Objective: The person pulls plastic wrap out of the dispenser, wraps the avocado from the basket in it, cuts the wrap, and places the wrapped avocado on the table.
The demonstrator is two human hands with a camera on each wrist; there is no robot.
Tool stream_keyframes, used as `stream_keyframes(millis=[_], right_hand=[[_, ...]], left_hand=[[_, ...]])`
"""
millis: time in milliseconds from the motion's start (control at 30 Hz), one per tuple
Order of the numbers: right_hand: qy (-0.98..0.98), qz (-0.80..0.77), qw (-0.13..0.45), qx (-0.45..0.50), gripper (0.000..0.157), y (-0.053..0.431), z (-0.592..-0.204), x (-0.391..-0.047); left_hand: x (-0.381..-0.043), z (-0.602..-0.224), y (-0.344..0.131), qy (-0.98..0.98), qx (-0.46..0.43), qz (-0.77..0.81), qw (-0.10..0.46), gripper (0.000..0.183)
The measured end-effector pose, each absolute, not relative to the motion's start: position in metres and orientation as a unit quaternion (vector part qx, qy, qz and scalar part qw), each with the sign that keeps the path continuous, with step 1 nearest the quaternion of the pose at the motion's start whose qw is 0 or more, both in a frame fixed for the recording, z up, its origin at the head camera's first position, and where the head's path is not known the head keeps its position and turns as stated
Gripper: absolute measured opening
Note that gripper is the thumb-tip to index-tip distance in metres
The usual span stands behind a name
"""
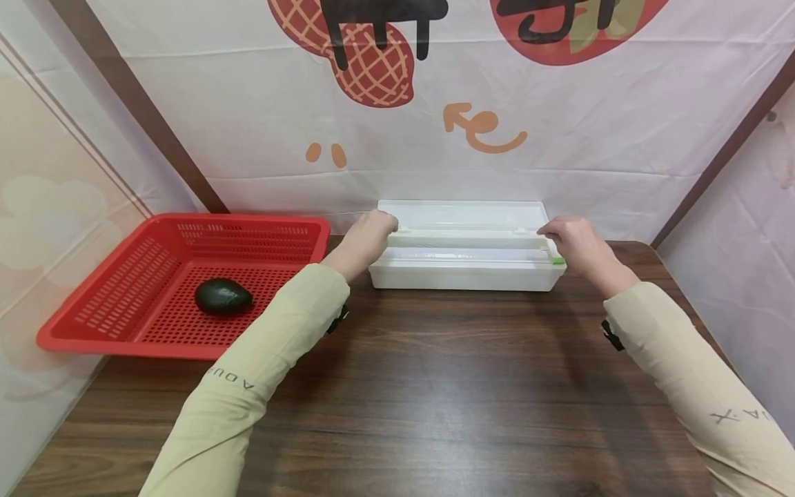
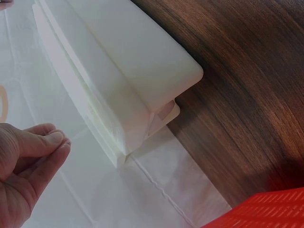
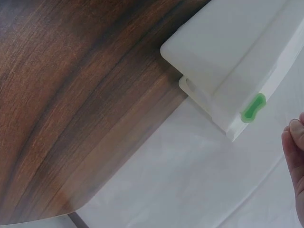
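Observation:
A white cling film dispenser [image 1: 468, 277] with a green slider [image 1: 557, 261] stands at the back of the table, its lid [image 1: 459, 212] raised. Inside lies a roll of cling film [image 1: 459, 254]. At its left end my left hand [image 1: 366, 238] pinches with thumb and fingertips, and my right hand [image 1: 577, 245] does likewise at the right end. Both seem to hold the film's edge; the clear film is hard to make out. In the left wrist view the left hand [image 2: 31, 161] is beside the dispenser [image 2: 137, 52]. The right hand [image 3: 295, 152] is partly cut off in the right wrist view.
A red plastic basket [image 1: 168, 348] stands on the left with a dark avocado [image 1: 222, 297] in it. The wooden table [image 1: 435, 386] extends in front of the dispenser. A printed cloth wall [image 1: 261, 138] rises close behind, with cloth sides at left and right.

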State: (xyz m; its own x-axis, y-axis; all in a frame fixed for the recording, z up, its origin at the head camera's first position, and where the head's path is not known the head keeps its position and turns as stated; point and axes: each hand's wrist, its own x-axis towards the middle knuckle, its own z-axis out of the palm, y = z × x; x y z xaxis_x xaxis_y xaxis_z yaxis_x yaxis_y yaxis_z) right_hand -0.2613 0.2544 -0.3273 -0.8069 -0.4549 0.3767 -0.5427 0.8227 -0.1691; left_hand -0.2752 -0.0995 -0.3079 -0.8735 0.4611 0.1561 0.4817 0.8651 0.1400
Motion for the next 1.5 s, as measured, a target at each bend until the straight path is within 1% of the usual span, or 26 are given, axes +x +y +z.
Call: stream_keyframes(millis=[500,800,1067,1500], right_hand=[[-0.942,0.143,0.164,0.256,0.015,0.253,-0.323,-0.261],[-0.938,0.145,0.176,0.26,0.015,0.254,-0.322,-0.263],[-0.932,0.148,0.198,0.265,0.015,0.253,-0.321,-0.264],[-0.939,0.148,0.176,0.255,0.016,0.253,-0.315,-0.263]], left_hand=[[-0.276,-0.304,-0.102,-0.963,-0.243,-0.091,0.066,0.037],[-0.277,-0.302,-0.101,-0.966,-0.233,-0.089,0.064,0.035],[-0.277,-0.299,-0.1,-0.967,-0.229,-0.091,0.063,0.036],[-0.277,-0.294,-0.101,-0.967,-0.228,-0.1,0.06,0.035]])
